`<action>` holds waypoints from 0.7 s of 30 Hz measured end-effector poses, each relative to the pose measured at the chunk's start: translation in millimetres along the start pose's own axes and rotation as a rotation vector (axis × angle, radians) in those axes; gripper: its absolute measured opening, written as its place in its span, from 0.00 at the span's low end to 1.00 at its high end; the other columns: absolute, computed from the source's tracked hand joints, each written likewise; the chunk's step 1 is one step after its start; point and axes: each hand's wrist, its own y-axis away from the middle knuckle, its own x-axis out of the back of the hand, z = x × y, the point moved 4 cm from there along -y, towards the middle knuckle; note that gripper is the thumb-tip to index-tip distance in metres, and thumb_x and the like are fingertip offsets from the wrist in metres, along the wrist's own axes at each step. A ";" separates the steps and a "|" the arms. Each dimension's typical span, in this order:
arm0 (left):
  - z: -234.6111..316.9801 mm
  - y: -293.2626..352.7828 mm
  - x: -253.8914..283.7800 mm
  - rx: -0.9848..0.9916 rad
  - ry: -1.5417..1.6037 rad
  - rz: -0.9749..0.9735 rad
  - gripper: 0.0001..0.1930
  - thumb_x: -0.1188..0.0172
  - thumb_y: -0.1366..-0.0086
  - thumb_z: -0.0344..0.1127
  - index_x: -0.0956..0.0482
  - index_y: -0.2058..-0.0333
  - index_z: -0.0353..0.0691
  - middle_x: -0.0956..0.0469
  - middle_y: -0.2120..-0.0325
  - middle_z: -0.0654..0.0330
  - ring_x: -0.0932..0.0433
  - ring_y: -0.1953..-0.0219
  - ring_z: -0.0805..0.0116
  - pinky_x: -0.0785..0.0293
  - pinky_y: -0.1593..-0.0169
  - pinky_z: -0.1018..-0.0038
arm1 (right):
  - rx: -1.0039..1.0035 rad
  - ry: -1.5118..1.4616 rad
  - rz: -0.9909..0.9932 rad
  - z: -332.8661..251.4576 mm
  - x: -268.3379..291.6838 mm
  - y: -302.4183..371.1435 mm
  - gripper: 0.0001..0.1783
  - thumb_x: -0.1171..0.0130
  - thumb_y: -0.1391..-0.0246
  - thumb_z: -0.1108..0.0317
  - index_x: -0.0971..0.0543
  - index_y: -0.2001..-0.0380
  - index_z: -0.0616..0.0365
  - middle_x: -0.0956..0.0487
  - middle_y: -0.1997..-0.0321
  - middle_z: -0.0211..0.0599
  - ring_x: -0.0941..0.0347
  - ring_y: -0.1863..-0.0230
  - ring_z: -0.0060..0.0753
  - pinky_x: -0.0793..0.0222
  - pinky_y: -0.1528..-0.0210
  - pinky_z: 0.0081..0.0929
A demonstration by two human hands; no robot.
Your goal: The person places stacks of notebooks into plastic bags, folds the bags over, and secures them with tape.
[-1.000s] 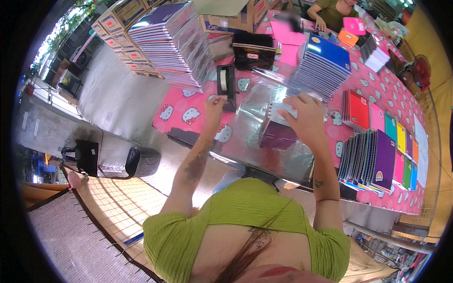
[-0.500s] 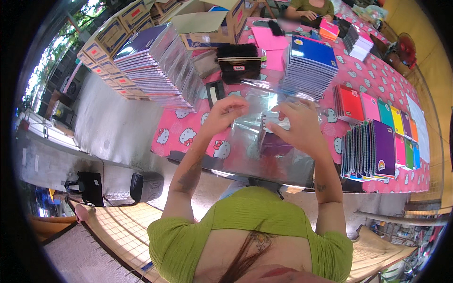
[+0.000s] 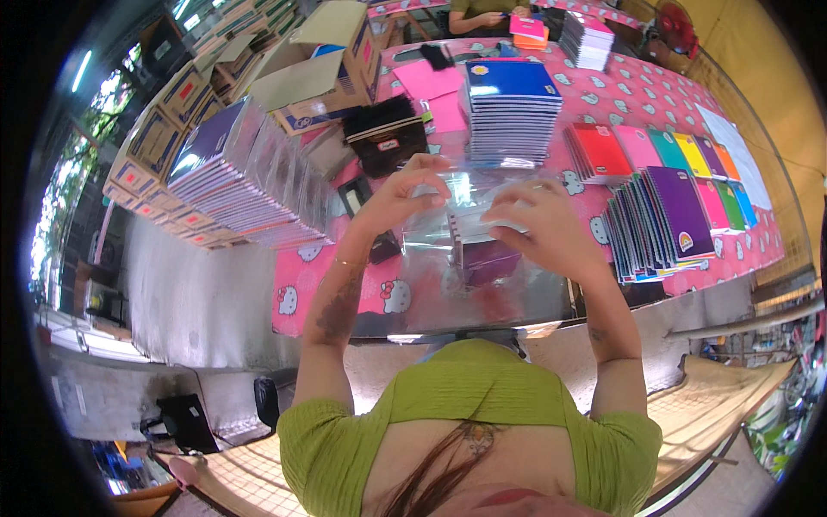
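A spiral-bound notebook with a purple cover lies by the near table edge, under or inside a clear plastic bag. Glare on the plastic hides which. My left hand is at the bag's far left part, its fingers curled toward the thumb on the thin film. Across from it, my right hand bends over the right side of the bag, fingers and thumb closed round the plastic just above the notebook. The film between the hands is hard to make out.
Wrapped notebooks rise in a tall stack at left, beside cardboard boxes. Ahead are a black furry pouch and a blue notebook stack. Purple notebooks and colourful ones stand at right. Another person's hands work at the far side.
The view has shifted, so the table's contents sit differently in it. My left hand's fingers have curled round more, and my right hand has closed in over the plastic. The notebook stays between them.
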 end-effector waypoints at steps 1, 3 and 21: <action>-1.0 -1.2 -0.9 -0.002 0.016 0.016 0.07 0.34 0.39 0.33 0.16 0.62 0.43 0.33 0.46 0.58 0.38 0.38 0.62 0.44 0.35 0.65 | -0.025 -0.020 0.135 4.0 12.4 8.9 0.23 0.31 0.54 0.52 0.21 0.57 0.52 0.24 0.54 0.37 0.28 0.50 0.37 0.37 0.47 0.36; -3.1 -5.0 -5.7 -0.002 0.050 0.048 0.06 0.34 0.39 0.33 0.16 0.63 0.43 0.34 0.42 0.56 0.40 0.35 0.61 0.47 0.34 0.64 | -0.281 -0.321 0.326 54.8 20.3 38.8 0.25 0.29 0.55 0.53 0.22 0.55 0.48 0.27 0.50 0.36 0.30 0.47 0.38 0.38 0.45 0.38; -39.5 -53.1 -80.9 -0.027 -0.685 0.485 0.49 0.27 0.54 0.58 0.39 0.35 0.50 0.56 0.30 0.42 0.61 0.29 0.35 0.61 0.33 0.37 | -0.024 -0.386 -0.124 79.7 -74.0 53.2 0.29 0.27 0.55 0.56 0.20 0.47 0.44 0.51 0.24 0.48 0.49 0.26 0.47 0.55 0.30 0.50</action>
